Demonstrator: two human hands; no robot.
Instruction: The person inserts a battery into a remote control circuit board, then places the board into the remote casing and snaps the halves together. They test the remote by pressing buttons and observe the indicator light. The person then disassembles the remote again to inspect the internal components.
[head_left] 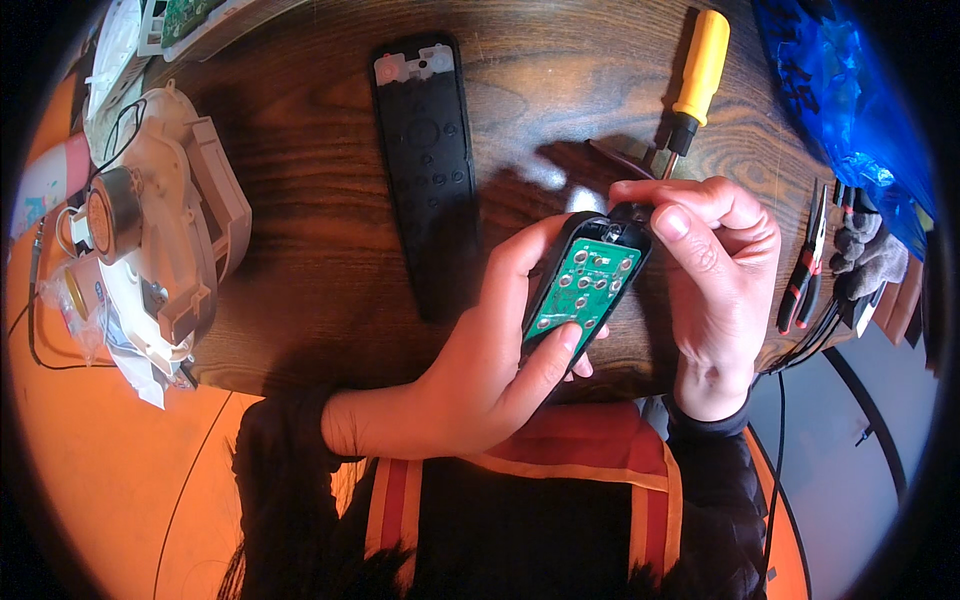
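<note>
My left hand (480, 350) is wrapped round an opened black remote control (543, 290), tilted up to the right, its thumb resting on the green circuit board (598, 272). At the remote's top end, the thumb and forefinger of my right hand (715, 245) are closed on a small black part (630, 212). Whether that part is still joined to the remote cannot be made out. Beyond my left hand, the other black remote shell (425, 160) lies on the table, with round button shapes and a pale strip at its far end.
Past my right hand lies a yellow-handled screwdriver (703, 65) on the wooden table (300, 230). Red-and-black pliers (803, 280) and a blue plastic bag (850, 100) are at the right. At the left stands a pale plastic housing (170, 190) with a round metal motor (112, 210) and wires.
</note>
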